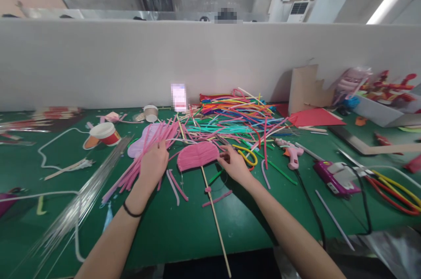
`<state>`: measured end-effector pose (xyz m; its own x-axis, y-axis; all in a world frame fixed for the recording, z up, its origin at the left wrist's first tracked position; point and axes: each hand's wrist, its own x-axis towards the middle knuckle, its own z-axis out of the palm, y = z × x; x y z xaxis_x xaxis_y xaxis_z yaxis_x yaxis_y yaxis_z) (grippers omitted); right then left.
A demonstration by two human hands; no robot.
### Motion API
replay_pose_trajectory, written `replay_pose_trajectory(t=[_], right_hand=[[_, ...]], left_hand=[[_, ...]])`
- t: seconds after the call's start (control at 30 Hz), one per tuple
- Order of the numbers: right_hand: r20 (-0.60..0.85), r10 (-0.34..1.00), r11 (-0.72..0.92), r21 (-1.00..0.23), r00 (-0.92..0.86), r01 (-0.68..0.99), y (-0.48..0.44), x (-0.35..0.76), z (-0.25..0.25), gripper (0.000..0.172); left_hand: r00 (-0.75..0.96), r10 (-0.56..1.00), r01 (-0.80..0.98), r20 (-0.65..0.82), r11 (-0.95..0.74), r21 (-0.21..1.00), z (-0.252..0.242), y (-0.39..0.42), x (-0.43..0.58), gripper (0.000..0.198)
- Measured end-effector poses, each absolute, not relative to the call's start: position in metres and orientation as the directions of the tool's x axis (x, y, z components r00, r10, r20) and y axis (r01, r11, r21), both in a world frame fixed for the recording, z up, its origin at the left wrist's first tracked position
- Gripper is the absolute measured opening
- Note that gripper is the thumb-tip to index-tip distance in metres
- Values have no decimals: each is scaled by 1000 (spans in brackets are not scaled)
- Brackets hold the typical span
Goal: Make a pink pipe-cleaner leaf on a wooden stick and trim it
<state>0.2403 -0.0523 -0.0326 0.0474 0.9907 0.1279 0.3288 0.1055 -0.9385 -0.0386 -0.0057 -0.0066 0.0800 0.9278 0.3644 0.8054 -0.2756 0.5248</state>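
My left hand (154, 162) is over a bundle of pink pipe cleaners (128, 176), its fingers closed on some of them. In front of me lies a pink fan-shaped piece (198, 156) of pipe cleaners laid side by side, with a thin wooden stick (216, 222) running from its lower edge toward me. A small pink knot (207, 189) sits on the stick. My right hand (235, 166) pinches the right edge of the pink piece, its fingertips partly hidden. Short pink and lilac pipe cleaners (173, 187) lie beside the stick.
A heap of coloured pipe cleaners (230, 116) lies at the back. To the right are a pink glue gun (292, 152), a purple power strip (337, 178) and scissors (391, 191). On the left stand a paper cup (107, 133) and a sheaf of thin wires (88, 191).
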Motion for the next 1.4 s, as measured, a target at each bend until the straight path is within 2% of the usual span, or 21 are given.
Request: replay_pose_trajectory(t=[0.07, 0.13, 0.27, 0.43, 0.5, 0.57, 0.63, 0.67, 0.73, 0.83, 0.9, 0.97, 1.07, 1.13, 1.27, 1.4], right_hand=[[121, 992, 102, -942, 40, 319, -53, 240, -32, 40], [130, 991, 111, -940, 37, 321, -53, 240, -32, 40], [131, 991, 104, -911, 41, 399, -53, 239, -32, 39], [68, 996, 45, -939, 54, 342, -53, 239, -31, 35], [74, 996, 53, -937, 48, 346, -54, 239, -30, 36], [94, 994, 69, -924, 48, 376, -54, 238, -30, 36], [106, 993, 80, -917, 46, 390, -54, 238, -31, 36], [104, 994, 78, -920, 46, 385, -53, 239, -32, 37], [90, 995, 67, -931, 48, 359, -52, 240, -34, 37], [93, 994, 66, -940, 65, 334, -50, 241, -36, 36], [116, 989, 80, -942, 92, 327, -51, 241, -35, 34], [147, 982, 103, -943, 120, 315, -52, 240, -32, 32], [187, 977, 159, -959, 103, 237, -56, 239, -23, 35], [184, 981, 177, -977, 54, 123, -57, 239, -16, 39], [186, 980, 186, -983, 74, -1, -55, 243, -9, 41], [161, 969, 162, -987, 190, 11, -50, 251, -12, 39]], left_hand=[[61, 914, 868, 402, -247, 431, -4, -6, -39, 26], [72, 903, 854, 424, -275, 441, -2, -6, -38, 26], [136, 904, 718, 405, -371, 589, 5, -9, -32, 24], [182, 961, 373, 209, -264, 889, 19, -19, -21, 32], [185, 952, 214, 242, -280, 936, 21, -23, -18, 36], [173, 920, 134, 351, -375, 917, 19, -25, -16, 35], [187, 839, 213, 511, -542, 813, 14, -26, -15, 32], [220, 773, 299, 595, -634, 714, 12, -27, -15, 34], [344, 611, 463, 713, -771, 438, 7, -28, -13, 40], [543, 386, 536, 745, -843, 46, 1, -34, -9, 51], [605, 273, 535, 748, -835, -127, 0, -40, -6, 54], [624, 188, 540, 759, -805, -245, 2, -48, -3, 54], [651, 104, 537, 752, -763, -360, 6, -58, 3, 49], [691, 115, 531, 714, -751, -393, 8, -59, 8, 40], [750, 247, 525, 614, -787, -325, 7, -49, 12, 11], [772, 368, 542, 518, -806, -236, 4, -39, 6, 16]])
